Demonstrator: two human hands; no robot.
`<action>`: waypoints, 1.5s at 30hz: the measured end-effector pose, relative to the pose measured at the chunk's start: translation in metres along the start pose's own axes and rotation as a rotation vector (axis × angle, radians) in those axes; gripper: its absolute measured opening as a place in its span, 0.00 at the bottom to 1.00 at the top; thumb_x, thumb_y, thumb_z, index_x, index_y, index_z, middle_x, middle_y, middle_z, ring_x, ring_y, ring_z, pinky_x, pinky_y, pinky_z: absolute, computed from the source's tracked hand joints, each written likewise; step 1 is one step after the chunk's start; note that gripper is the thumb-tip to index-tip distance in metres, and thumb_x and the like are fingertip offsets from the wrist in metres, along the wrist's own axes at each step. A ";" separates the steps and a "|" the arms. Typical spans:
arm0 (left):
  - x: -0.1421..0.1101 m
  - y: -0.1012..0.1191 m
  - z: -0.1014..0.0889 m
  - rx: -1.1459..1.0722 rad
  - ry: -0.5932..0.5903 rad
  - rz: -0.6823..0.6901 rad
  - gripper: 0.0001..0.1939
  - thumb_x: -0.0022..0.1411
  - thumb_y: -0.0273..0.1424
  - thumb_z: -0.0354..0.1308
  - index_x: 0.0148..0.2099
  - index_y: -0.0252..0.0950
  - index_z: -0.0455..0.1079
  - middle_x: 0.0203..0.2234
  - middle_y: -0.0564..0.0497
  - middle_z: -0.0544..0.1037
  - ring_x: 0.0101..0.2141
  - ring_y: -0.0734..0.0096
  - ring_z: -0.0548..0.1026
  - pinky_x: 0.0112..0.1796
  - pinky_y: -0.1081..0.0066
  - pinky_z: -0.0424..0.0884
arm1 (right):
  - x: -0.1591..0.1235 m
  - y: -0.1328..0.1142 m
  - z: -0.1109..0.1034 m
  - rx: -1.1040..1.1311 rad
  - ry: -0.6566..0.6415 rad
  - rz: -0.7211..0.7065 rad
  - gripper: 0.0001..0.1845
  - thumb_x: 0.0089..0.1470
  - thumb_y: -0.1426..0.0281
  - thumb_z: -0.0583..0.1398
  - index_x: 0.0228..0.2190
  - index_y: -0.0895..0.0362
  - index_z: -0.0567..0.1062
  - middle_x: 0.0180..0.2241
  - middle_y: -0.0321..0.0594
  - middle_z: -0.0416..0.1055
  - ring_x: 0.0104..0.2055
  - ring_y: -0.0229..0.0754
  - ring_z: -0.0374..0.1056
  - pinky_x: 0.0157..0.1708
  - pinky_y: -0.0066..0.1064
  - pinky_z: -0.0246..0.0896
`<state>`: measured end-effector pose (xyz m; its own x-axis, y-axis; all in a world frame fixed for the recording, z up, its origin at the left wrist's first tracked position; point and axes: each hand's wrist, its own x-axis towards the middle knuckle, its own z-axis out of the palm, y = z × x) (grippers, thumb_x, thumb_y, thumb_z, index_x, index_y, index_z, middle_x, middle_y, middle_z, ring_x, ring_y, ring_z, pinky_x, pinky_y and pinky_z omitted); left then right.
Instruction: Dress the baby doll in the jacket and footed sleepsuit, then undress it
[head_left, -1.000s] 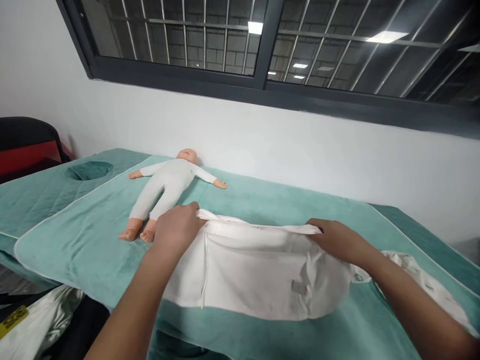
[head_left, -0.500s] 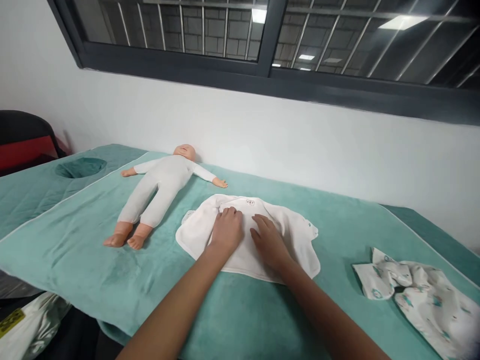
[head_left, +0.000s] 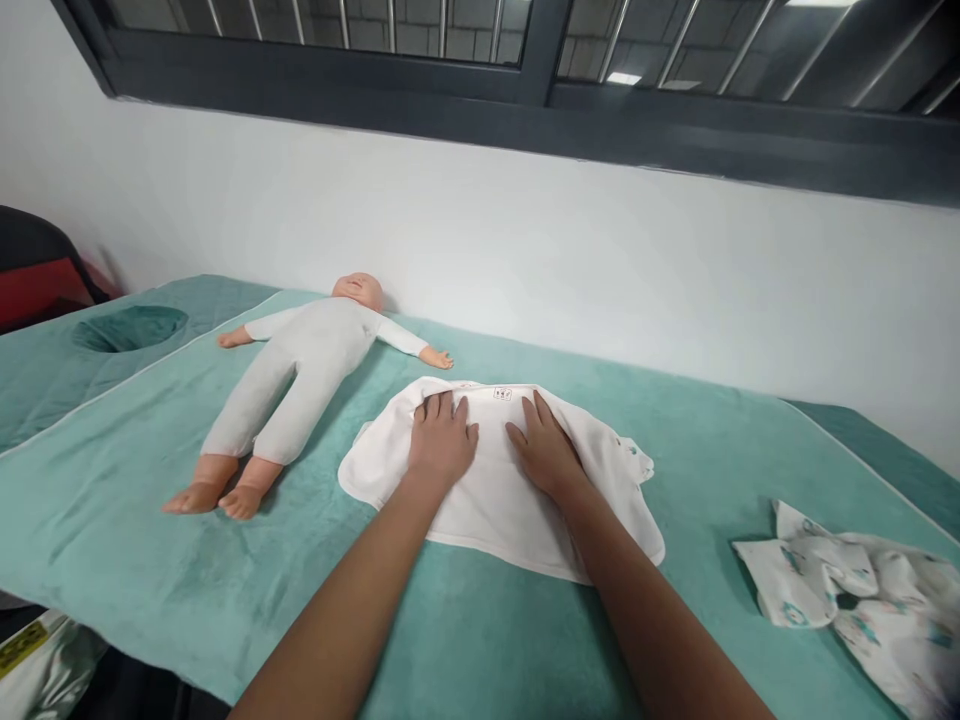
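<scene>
A white baby garment (head_left: 495, 500) lies spread on the green sheet, with a small printed label at its far edge. My left hand (head_left: 444, 435) rests flat on its left half, fingers stretched toward the far edge. On the right half lies my right hand (head_left: 546, 447), palm down, its fingers spread and touching the cloth near the label. Neither hand grips anything. Behind and left of the garment a baby doll (head_left: 319, 345) in a white bodysuit lies on its back, arms out, feet bare.
A green sheet (head_left: 187, 570) covers the bed, which has a face hole (head_left: 131, 328) at the left. Crumpled patterned white cloth (head_left: 877, 590) lies at the right. Along the back runs a white wall (head_left: 525, 240) below a dark window frame (head_left: 315, 90). A red and black object (head_left: 45, 270) stands far left.
Both hands have slid forward and flattened on the garment, the fingers now nearer its far edge. The left hand's fingers have straightened. The view has tilted down slightly.
</scene>
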<state>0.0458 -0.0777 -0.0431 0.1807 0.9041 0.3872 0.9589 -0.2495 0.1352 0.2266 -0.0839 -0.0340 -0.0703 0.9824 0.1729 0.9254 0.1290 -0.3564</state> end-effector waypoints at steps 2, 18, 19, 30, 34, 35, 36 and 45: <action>0.000 0.000 0.000 -0.001 0.005 -0.012 0.26 0.66 0.39 0.45 0.63 0.34 0.61 0.59 0.38 0.64 0.58 0.48 0.57 0.57 0.51 0.52 | 0.000 -0.001 0.000 0.008 0.002 -0.008 0.35 0.63 0.58 0.46 0.64 0.66 0.51 0.69 0.51 0.34 0.69 0.49 0.37 0.65 0.40 0.42; 0.002 -0.003 0.001 -0.036 -0.067 -0.046 0.29 0.67 0.43 0.42 0.63 0.34 0.61 0.59 0.38 0.65 0.58 0.47 0.59 0.57 0.50 0.53 | 0.013 0.014 0.007 -0.055 -0.058 -0.112 0.37 0.63 0.56 0.46 0.62 0.71 0.54 0.67 0.60 0.42 0.69 0.52 0.39 0.65 0.45 0.42; 0.002 -0.003 0.001 -0.034 -0.073 -0.049 0.29 0.66 0.43 0.42 0.63 0.34 0.61 0.59 0.38 0.65 0.58 0.47 0.59 0.57 0.50 0.53 | 0.013 0.014 0.007 -0.058 -0.056 -0.117 0.36 0.63 0.56 0.46 0.62 0.71 0.54 0.67 0.60 0.42 0.69 0.52 0.39 0.65 0.45 0.42; 0.001 -0.003 -0.001 -0.037 -0.060 -0.054 0.28 0.66 0.43 0.44 0.62 0.36 0.62 0.59 0.39 0.65 0.58 0.47 0.59 0.57 0.50 0.52 | 0.001 -0.014 0.011 -0.270 0.030 -0.305 0.28 0.65 0.65 0.44 0.58 0.70 0.64 0.62 0.60 0.56 0.66 0.53 0.50 0.64 0.48 0.42; 0.001 -0.005 -0.006 -0.069 -0.022 -0.044 0.22 0.65 0.38 0.47 0.57 0.36 0.66 0.55 0.40 0.69 0.55 0.51 0.63 0.55 0.52 0.55 | 0.012 -0.032 0.019 -0.220 -0.017 -0.328 0.26 0.65 0.65 0.44 0.58 0.66 0.63 0.63 0.56 0.56 0.66 0.50 0.49 0.63 0.45 0.45; 0.002 -0.006 -0.008 -0.087 -0.023 -0.044 0.20 0.65 0.36 0.47 0.55 0.36 0.67 0.54 0.41 0.70 0.54 0.53 0.64 0.55 0.54 0.56 | 0.016 -0.036 0.021 -0.209 -0.027 -0.299 0.26 0.65 0.65 0.45 0.58 0.66 0.63 0.63 0.56 0.56 0.66 0.51 0.49 0.62 0.45 0.45; 0.003 -0.006 -0.010 -0.110 -0.028 -0.046 0.18 0.65 0.33 0.47 0.54 0.36 0.67 0.52 0.42 0.72 0.53 0.55 0.65 0.54 0.55 0.57 | 0.019 -0.038 0.023 -0.203 -0.036 -0.267 0.26 0.64 0.65 0.45 0.58 0.66 0.63 0.63 0.56 0.55 0.66 0.51 0.49 0.62 0.45 0.45; -0.007 -0.030 -0.040 -0.455 0.276 -0.211 0.19 0.63 0.23 0.43 0.50 0.39 0.69 0.47 0.49 0.76 0.50 0.65 0.70 0.52 0.64 0.63 | 0.024 -0.037 0.025 -0.170 -0.057 -0.231 0.26 0.63 0.64 0.48 0.57 0.65 0.64 0.64 0.52 0.54 0.67 0.51 0.47 0.64 0.44 0.41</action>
<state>0.0067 -0.0899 -0.0137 -0.1262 0.8419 0.5247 0.7662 -0.2532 0.5906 0.1810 -0.0619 -0.0396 -0.3031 0.9361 0.1784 0.9312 0.3307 -0.1533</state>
